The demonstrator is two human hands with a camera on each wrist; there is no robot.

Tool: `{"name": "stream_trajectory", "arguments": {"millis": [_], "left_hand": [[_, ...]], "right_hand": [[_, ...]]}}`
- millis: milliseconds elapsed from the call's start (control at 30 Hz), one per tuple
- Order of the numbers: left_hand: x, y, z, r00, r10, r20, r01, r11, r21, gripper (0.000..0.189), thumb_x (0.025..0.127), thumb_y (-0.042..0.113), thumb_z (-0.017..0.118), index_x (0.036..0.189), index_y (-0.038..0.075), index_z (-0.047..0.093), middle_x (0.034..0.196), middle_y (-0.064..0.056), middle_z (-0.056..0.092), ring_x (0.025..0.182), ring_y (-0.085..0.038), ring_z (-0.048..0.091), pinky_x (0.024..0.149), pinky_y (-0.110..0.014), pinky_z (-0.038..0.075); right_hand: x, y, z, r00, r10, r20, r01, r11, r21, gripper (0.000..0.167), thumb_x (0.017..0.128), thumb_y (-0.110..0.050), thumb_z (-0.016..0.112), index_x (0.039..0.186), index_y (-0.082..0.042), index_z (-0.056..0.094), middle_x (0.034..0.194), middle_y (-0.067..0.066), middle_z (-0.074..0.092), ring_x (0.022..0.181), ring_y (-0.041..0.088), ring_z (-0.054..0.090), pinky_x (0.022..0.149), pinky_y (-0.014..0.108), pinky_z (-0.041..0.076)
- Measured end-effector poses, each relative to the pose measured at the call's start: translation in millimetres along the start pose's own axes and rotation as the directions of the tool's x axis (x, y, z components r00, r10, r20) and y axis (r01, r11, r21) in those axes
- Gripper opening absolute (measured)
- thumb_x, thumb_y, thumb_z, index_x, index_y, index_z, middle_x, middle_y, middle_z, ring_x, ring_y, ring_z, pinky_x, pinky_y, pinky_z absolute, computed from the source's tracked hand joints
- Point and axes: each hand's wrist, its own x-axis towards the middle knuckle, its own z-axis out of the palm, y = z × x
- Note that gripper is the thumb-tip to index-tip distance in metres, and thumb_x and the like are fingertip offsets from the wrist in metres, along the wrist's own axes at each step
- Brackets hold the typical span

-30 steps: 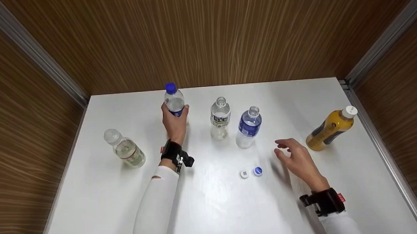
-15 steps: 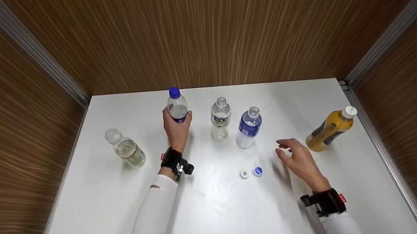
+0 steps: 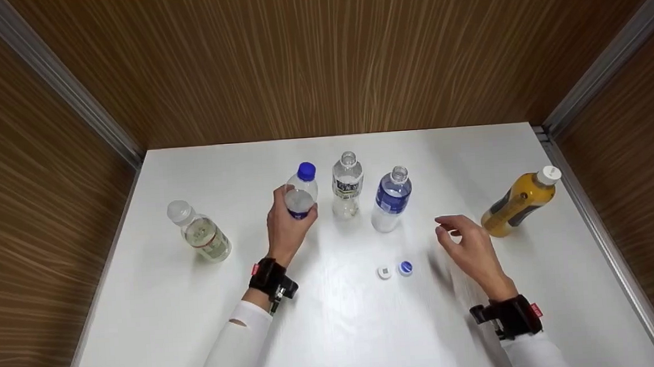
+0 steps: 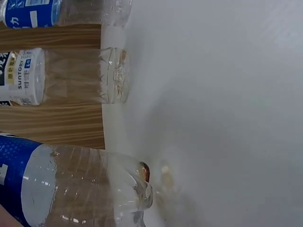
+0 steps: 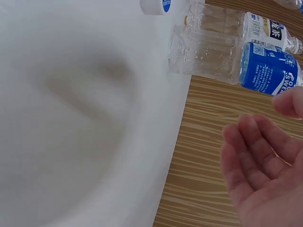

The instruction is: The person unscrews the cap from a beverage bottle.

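"Fingers of the left hand [image 3: 289,226], how were they set?"

"Curled round a blue-capped bottle [image 3: 301,200] at its label, thumb opposed. I judged that wrap chosen to steady a slick plastic body and leave the cap [image 3: 306,171] free. The bottle leaned slightly, near and to the left of an uncapped see-through bottle [image 3: 347,187]. Whether its base touched anything, I could not tell."

"And the right hand [image 3: 473,248]?"

"It gripped nothing. Its fingers were bent and side by side, the thumb apart from them, between an uncapped blue-labelled bottle [image 3: 392,196] and a yellow bottle [image 3: 513,206] with a white lid [image 3: 548,175]. It seemed parked there, out of the other hand's way."

"Loose items?"

"Two: a white cap [image 3: 384,272] and a blue-and-white cap [image 3: 405,268], close together in front of the uncapped pair. I took them to belong to those necks, laid where neither would be knocked. One pale-tinted bottle [image 3: 208,240] stood well apart at far left."

"Surface?"

"White table [image 3: 326,348], smooth, with glare down its middle and soft shadows beside the sleeves [image 3: 232,351]. Caps would probably slide easily on it."

"Room?"

"Brown wood-grain panels [image 3: 324,53] rose behind and at either side, with grey metal strips [image 3: 59,80] at the corners."
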Motion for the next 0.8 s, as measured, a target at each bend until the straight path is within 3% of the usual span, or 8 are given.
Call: {"name": "stream_trajectory", "arguments": {"millis": [233, 433, 533, 800], "left_hand": [[-19.3, 10.5, 0.2, 0.986, 0.152, 0.069, -0.158, 0.983, 0.092, 0.067, 0.076, 0.019, 0.086, 0.131, 0.002, 0.052, 0.123, -0.022, 0.068, 0.106, -0.038, 0.069, 0.086, -0.054, 0.057], [-31.1, 15.6, 4.2, 0.952, 0.268, 0.148, -0.294, 0.937, 0.191, 0.066, 0.074, 0.019, 0.089, 0.128, 0.001, 0.055, 0.116, -0.020, 0.070, 0.103, -0.035, 0.070, 0.086, -0.050, 0.058], [-36.4, 16.4, 6.4, 0.937, 0.294, 0.188, -0.334, 0.911, 0.241, 0.066, 0.073, 0.019, 0.090, 0.127, 0.003, 0.056, 0.113, -0.017, 0.070, 0.101, -0.033, 0.070, 0.085, -0.048, 0.058], [-49.7, 18.2, 12.2, 0.901, 0.354, 0.251, -0.419, 0.860, 0.292, 0.067, 0.069, 0.019, 0.091, 0.126, 0.003, 0.058, 0.104, -0.013, 0.071, 0.089, -0.029, 0.069, 0.078, -0.042, 0.058]], "right_hand": [[1.8, -10, 2, 0.996, -0.031, -0.087, 0.034, 0.999, 0.025, 0.014, 0.096, -0.003, 0.067, 0.106, -0.001, 0.077, 0.093, 0.006, 0.076, 0.080, 0.017, 0.069, 0.073, 0.018, 0.052], [4.2, -23, 6, 0.987, -0.091, -0.134, 0.101, 0.992, 0.073, 0.013, 0.096, 0.000, 0.066, 0.102, -0.001, 0.078, 0.085, 0.003, 0.076, 0.074, 0.012, 0.069, 0.068, 0.012, 0.051], [5.3, -30, 9, 0.986, -0.101, -0.131, 0.114, 0.989, 0.095, 0.014, 0.097, -0.001, 0.066, 0.102, -0.002, 0.078, 0.086, 0.002, 0.077, 0.074, 0.013, 0.070, 0.069, 0.008, 0.048], [10.1, -51, 21, 0.984, -0.134, -0.117, 0.150, 0.979, 0.141, 0.015, 0.096, 0.000, 0.065, 0.104, -0.001, 0.077, 0.088, 0.004, 0.077, 0.076, 0.016, 0.072, 0.071, 0.010, 0.051]]}}
